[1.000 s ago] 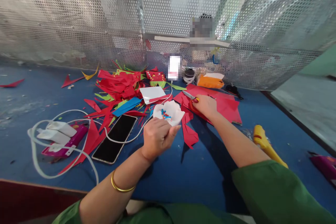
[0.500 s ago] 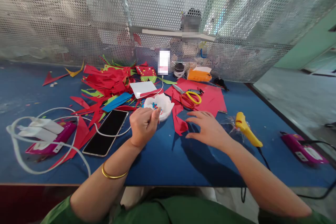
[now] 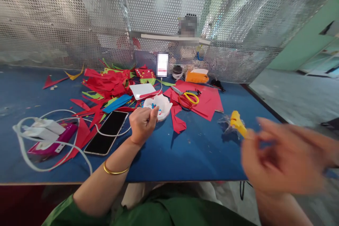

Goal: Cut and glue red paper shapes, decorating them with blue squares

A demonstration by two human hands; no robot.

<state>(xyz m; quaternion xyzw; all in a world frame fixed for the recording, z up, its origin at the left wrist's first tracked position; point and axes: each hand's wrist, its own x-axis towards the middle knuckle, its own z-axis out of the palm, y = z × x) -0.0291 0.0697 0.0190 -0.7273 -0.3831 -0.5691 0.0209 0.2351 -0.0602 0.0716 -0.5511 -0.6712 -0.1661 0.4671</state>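
The two hands are far apart. The left hand (image 3: 143, 124) is curled up in a fist with its thumb up, just beside a white bowl (image 3: 166, 103). The bowl has little blue and red bits in it. A gold bangle (image 3: 116, 172) is on the left wrist.

The right hand (image 3: 283, 159) is off to the side and very blurry. It looks like its fingers are by the back end of the yellow glue gun (image 3: 235, 118), but I cannot tell if they are holding it.

Between the hands and farther away, scissors (image 3: 177, 90) with red and yellow handles lie on big red paper (image 3: 212, 100). An orange packet (image 3: 196, 77) is behind that.

On the outer side of the left hand is a flat black phone (image 3: 106, 136) with a white cord (image 3: 23, 155) across it. Past the left hand are blue paper (image 3: 118, 103), a white card (image 3: 141, 90) and a messy heap of red and green scraps (image 3: 106, 82). It is all on a blue table (image 3: 169, 166).
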